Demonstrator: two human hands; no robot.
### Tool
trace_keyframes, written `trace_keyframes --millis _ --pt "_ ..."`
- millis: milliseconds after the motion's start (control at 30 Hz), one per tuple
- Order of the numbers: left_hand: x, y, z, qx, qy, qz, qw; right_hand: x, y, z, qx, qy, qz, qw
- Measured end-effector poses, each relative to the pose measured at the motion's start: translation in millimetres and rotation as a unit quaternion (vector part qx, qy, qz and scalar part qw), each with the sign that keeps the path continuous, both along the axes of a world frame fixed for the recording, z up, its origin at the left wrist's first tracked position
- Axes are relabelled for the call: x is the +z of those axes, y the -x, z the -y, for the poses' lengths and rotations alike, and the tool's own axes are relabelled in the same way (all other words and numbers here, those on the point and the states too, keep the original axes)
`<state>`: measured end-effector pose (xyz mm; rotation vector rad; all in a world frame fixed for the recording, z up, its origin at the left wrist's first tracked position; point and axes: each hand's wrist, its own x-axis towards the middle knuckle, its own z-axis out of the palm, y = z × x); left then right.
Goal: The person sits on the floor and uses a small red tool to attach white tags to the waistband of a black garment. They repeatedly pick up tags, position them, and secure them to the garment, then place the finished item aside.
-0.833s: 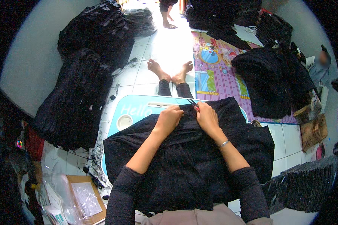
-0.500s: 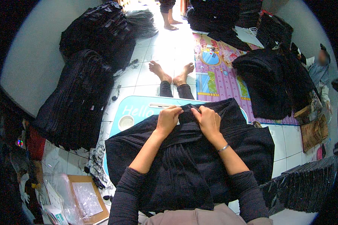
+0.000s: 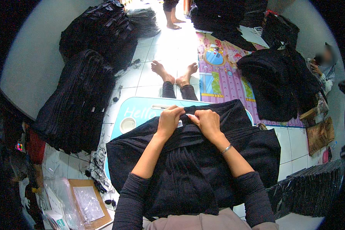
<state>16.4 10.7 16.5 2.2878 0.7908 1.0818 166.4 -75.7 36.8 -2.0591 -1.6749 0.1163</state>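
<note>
A large black garment (image 3: 188, 172) is draped over a light blue low table (image 3: 136, 105) and spreads down toward my lap. At its far edge, my left hand (image 3: 170, 122) is closed, pinching the cloth between thumb and fingers. Close beside it on the right, my right hand (image 3: 208, 123) grips the same edge with thumb and curled fingers. A small white label (image 3: 180, 123) shows on the cloth next to my left fingers. Exactly what lies between the fingertips is partly hidden.
Tall stacks of black cloth (image 3: 76, 103) stand at left, with more black cloth (image 3: 272, 84) at right on a colourful mat (image 3: 230, 92). Black packets (image 3: 310, 188) sit lower right; a cardboard piece (image 3: 89, 203) lies lower left. One person (image 3: 326, 65) is at far right, another (image 3: 171, 15) stands ahead.
My right hand has shifted slightly left toward my left hand, and the white label shows more. The person at far right has moved their head and a hand.
</note>
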Motion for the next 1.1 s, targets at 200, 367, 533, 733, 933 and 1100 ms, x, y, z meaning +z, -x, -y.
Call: trace_keyframes --millis 200,367,533,733,933,1100 --pt "2 8 -8 0.061 0.152 0.054 0.985 -1 -2 6 -0.021 -0.007 -0.034 0.999" --pt "-2 17 -20 0.050 0.247 0.097 0.963 4 -3 8 -0.010 0.005 -0.065 0.998" --pt "-9 16 -25 0.044 0.273 0.106 0.955 7 2 2 0.045 0.007 -0.071 0.996" --pt "-15 13 -23 0.028 0.297 0.114 0.948 1 11 -9 0.066 0.014 -0.002 0.998" --pt "7 63 -56 0.220 0.260 0.305 0.889 3 5 -4 -0.001 -0.006 -0.096 0.995" --pt "27 101 -43 0.477 -0.141 0.050 0.866 0 1 -13 -0.066 0.028 -0.015 0.997"
